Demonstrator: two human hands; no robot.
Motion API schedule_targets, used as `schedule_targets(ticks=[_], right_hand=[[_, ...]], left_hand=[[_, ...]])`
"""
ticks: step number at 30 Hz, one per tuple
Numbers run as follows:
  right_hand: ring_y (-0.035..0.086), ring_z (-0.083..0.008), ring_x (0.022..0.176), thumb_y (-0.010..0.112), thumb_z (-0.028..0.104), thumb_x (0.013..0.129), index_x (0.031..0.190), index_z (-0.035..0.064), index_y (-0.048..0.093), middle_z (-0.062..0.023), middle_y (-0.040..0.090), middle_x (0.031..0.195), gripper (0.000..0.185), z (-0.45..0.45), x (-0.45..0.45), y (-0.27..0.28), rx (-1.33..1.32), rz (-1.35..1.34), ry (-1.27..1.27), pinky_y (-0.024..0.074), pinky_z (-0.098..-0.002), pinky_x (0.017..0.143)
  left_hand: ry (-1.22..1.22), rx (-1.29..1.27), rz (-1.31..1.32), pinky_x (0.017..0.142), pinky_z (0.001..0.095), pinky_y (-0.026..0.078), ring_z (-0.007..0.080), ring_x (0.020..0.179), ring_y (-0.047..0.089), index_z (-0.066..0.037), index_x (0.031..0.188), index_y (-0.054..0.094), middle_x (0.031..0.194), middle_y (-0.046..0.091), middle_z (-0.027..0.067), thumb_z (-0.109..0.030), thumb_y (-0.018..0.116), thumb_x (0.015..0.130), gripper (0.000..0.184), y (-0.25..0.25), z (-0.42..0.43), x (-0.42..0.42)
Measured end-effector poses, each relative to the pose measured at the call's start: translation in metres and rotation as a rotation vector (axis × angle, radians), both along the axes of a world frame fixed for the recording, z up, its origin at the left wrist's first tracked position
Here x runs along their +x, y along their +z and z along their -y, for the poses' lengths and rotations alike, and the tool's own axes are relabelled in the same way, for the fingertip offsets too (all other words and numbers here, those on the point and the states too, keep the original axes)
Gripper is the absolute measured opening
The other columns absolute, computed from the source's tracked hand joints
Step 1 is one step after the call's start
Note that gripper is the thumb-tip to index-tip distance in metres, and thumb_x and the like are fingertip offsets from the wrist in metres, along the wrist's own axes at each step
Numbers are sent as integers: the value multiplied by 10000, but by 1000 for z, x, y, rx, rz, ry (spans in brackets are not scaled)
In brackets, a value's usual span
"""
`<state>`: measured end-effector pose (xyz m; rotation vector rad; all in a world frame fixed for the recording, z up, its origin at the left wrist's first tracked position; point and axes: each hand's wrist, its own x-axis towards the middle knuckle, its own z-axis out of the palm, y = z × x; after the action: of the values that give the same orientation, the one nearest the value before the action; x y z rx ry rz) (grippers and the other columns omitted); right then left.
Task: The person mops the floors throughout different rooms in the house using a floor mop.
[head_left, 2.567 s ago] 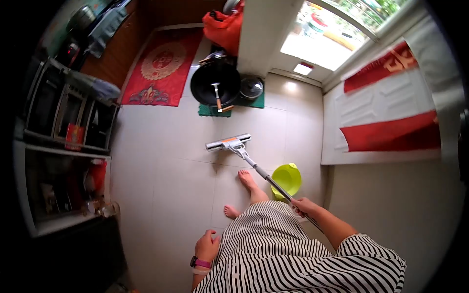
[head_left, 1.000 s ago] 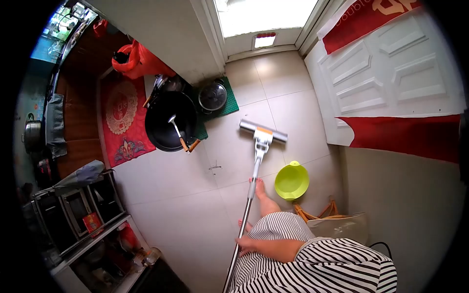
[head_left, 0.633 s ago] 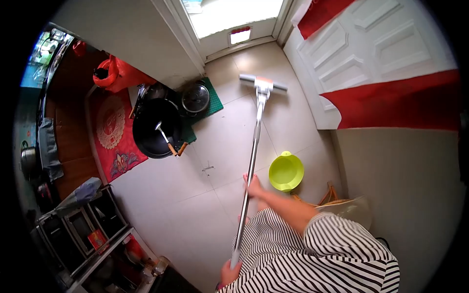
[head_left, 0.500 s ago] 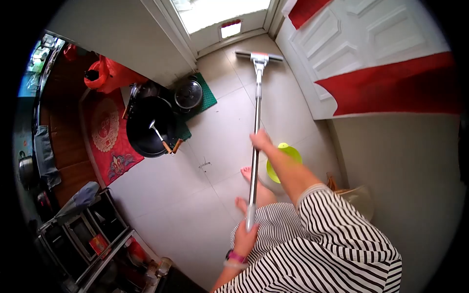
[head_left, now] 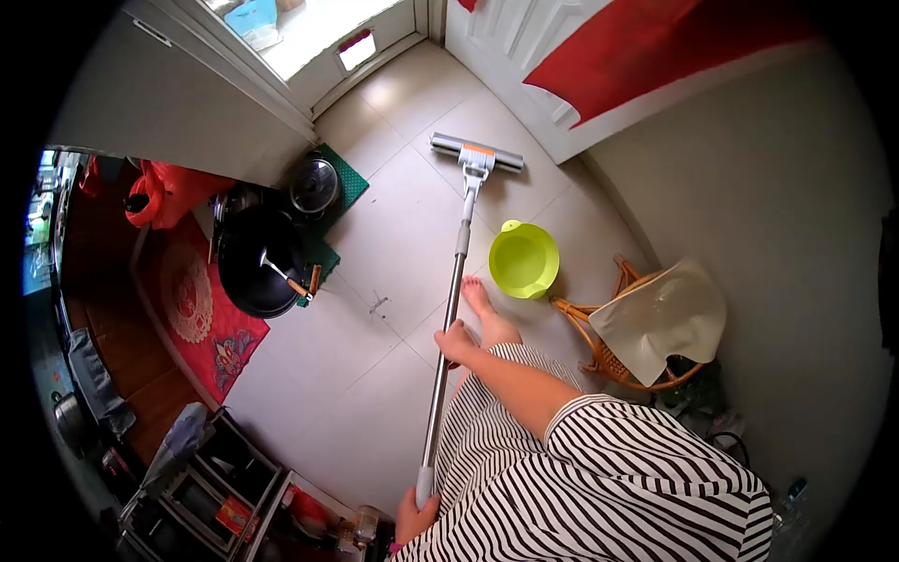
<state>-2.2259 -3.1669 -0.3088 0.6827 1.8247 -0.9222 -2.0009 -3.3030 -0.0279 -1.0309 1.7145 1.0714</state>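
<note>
A sponge mop (head_left: pixel 459 258) with a long metal pole runs from my waist out over the tiled floor. My left hand (head_left: pixel 415 515) is wrapped round the grey grip at the pole's lower end. Farther up, my right hand (head_left: pixel 456 343) is closed round the middle of the pole. The wide mop head (head_left: pixel 477 155), grey with an orange label, lies on the pale tiles. A lime green basin (head_left: pixel 523 260) stands on the floor right of the pole, near my bare foot (head_left: pixel 476 295).
Left are a black wok (head_left: pixel 260 262) with a ladle in it, a lidded pot (head_left: pixel 314 185) and a green mat (head_left: pixel 348 178). A wicker chair (head_left: pixel 599 351) stands right. Beyond are a white door (head_left: pixel 510 42) and a doorway. A dark bit of debris (head_left: pixel 378 304) lies on the tiles.
The mop head has come back from the doorway toward me. Both hands have moved down and left with the pole. My view has shifted, showing the whole basin and the chair.
</note>
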Motion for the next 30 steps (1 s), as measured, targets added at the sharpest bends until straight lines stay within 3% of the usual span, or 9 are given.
schedule_targets(ticks=[2,4,5,7,8,11,15,20,30], right_hand=[[609,-367,773,487,254,749,1164,-128,258,-293,542,973,609,6,19,13,-40,-15,-39,544,-393,602],[618,-337,671,495,228,753,1114,-121,293,-252,560,906,542,9,21,22,-23,-46,-19,536,-385,447],[618,-337,671,495,228,753,1114,-121,293,-252,560,906,542,9,14,36,-22,-50,-28,536,-385,447],[613,-301,593,504,208,765,1058,-93,335,-207,567,836,453,6,-3,57,-168,101,-230,529,-391,418],[588,-293,488,479,205,779,1107,-102,218,-210,562,725,519,7,-6,46,-222,113,-215,491,-411,355],[596,-263,506,499,211,783,1034,-72,348,-166,569,730,408,8,-12,41,-198,152,-208,523,-375,399],[600,-263,510,500,206,774,1018,-78,364,-165,567,703,399,12,-16,46,-171,148,-250,513,-366,390],[605,-264,509,479,203,777,877,-74,454,-169,580,667,296,12,-18,34,-270,153,-239,510,-361,392],[597,-243,470,477,210,782,812,-58,489,-152,586,631,270,15,-18,30,-265,116,-201,487,-325,367]], left_hand=[[-104,-72,76,599,364,431,252,656,568,28,865,526,712,569,180,-289,613,737,352,12,13,11],[-101,-102,28,567,360,424,232,623,559,26,842,526,676,557,158,-294,624,733,352,18,19,16],[-92,-105,-2,561,360,422,225,617,557,28,838,526,664,553,151,-291,625,734,350,18,23,19],[-93,-91,-119,521,338,420,194,562,549,33,834,531,622,543,115,-266,624,740,327,18,25,17],[-69,-81,-87,498,324,416,175,531,537,35,838,534,603,536,99,-253,624,741,317,29,21,-2],[-62,-69,-138,439,285,401,124,460,502,33,812,533,568,532,70,-204,618,746,260,31,20,-13],[-69,-87,-115,428,284,387,117,453,491,24,788,531,551,521,61,-187,606,753,227,33,20,-21],[-105,-112,-82,425,280,378,113,451,476,14,773,527,530,496,44,-196,606,757,225,29,29,-25],[-108,-99,-87,415,273,380,105,437,470,7,765,522,522,489,34,-184,617,746,214,27,36,-26]])
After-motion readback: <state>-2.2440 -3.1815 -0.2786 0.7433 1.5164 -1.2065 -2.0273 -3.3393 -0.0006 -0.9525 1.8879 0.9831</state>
